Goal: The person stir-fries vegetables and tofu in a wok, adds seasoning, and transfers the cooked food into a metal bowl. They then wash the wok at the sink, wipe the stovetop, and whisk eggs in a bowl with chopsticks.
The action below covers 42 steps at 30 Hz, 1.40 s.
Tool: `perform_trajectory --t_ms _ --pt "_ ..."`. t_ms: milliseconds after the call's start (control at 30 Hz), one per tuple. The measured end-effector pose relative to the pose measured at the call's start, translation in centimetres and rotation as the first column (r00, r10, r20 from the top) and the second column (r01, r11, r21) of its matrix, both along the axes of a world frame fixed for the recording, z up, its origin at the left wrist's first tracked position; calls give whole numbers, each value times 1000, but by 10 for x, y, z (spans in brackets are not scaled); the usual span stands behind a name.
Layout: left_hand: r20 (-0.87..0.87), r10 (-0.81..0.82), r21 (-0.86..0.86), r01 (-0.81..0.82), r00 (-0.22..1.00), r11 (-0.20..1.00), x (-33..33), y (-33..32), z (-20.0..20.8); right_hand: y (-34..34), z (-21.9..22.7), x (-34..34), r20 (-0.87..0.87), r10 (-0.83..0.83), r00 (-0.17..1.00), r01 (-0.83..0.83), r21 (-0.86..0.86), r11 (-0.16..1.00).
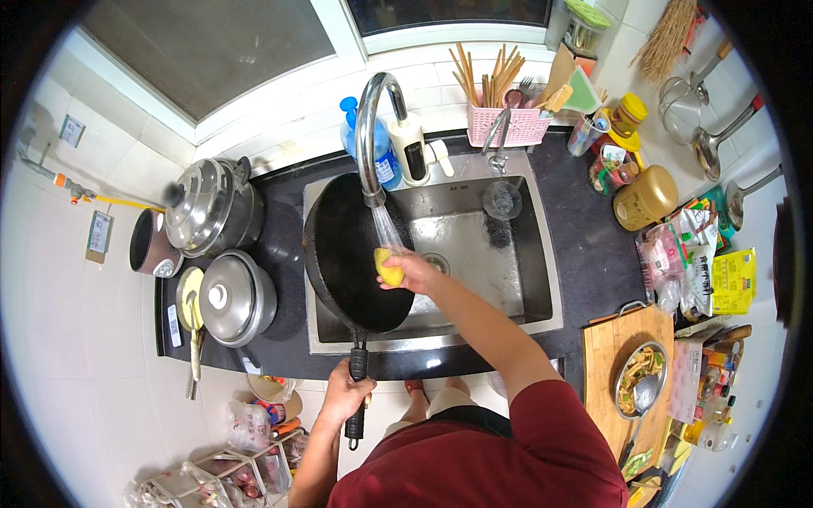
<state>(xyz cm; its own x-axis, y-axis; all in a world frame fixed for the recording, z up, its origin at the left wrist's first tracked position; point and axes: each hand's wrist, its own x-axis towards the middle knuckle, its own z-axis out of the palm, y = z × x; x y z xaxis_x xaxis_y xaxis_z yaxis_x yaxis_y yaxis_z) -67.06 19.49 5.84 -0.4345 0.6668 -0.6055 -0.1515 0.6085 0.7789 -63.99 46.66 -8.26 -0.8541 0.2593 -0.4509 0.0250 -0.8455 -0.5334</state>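
Observation:
A black wok (351,245) rests tilted over the left part of the steel sink (538,245), its dark inside facing up. My left hand (345,393) is wrapped round the wok's black handle (358,372), which juts past the counter's front edge. Over the wok's right side, my right hand (411,271) grips a yellow sponge (389,267). Water (387,227) streams down onto the sponge from the curved chrome faucet (370,140).
Silver pots (227,298) stand on the counter at the left. Behind the sink are a blue pump bottle (385,157) and a pink utensil basket (508,125). On a cutting board (605,360) at the right sits a bowl of food (641,378) with a ladle.

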Motion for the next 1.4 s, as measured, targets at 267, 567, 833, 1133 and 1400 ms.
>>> perform_trajectory --t_ms 267,567,833,1133,1400 --pt "479 138 112 -216 867 970 -11 -5 6 17 -7 -5 28 -112 993 103 220 970" --pt "848 21 167 -305 530 938 6 -19 -35 82 77 31 355 -73 932 -183 637 749" --pt "816 -89 263 -229 572 937 5 -36 -62 50 70 19 277 50 960 -213 597 773" --pt "841 -137 305 -249 524 919 -9 -39 -66 43 100 20 253 -157 955 -76 717 693" --pt "799 -98 290 -239 593 927 -13 -45 -48 167 43 30 340 -616 711 31 860 510"
